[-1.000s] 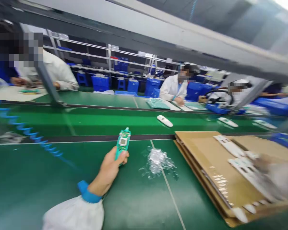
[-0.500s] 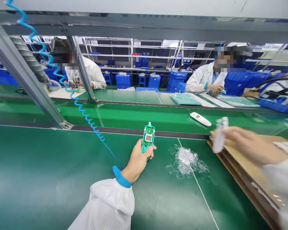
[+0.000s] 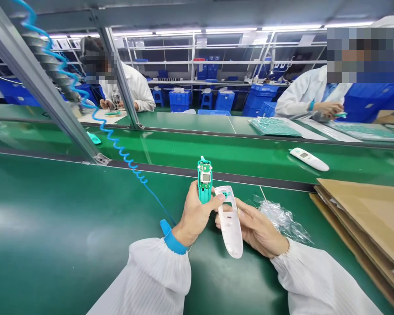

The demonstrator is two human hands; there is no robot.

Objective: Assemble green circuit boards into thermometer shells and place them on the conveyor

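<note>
My left hand (image 3: 195,212) is closed around a green thermometer body (image 3: 205,183), held upright with its circuit board and small square display exposed. In my right hand (image 3: 258,227) is a white thermometer cover (image 3: 231,227), tilted, its inner side toward me and a rectangular window near its upper end. The cover is close beside the green body, and my left thumb reaches to its upper edge. A blue wrist strap (image 3: 175,243) circles my left wrist. Behind my right hand lies a heap of clear plastic film (image 3: 284,218).
Stacked cardboard sheets (image 3: 364,205) lie at the right. Beyond the bench edge, a white thermometer (image 3: 310,159) and a green part (image 3: 94,138) rest on the green strip. A coiled blue cord (image 3: 118,148) hangs at left by a metal post (image 3: 52,83). Two co-workers sit opposite.
My right hand has come from the cardboard at the right to the middle, bringing the white cover beside the green body. The view has shifted, and a green part now shows at left.
</note>
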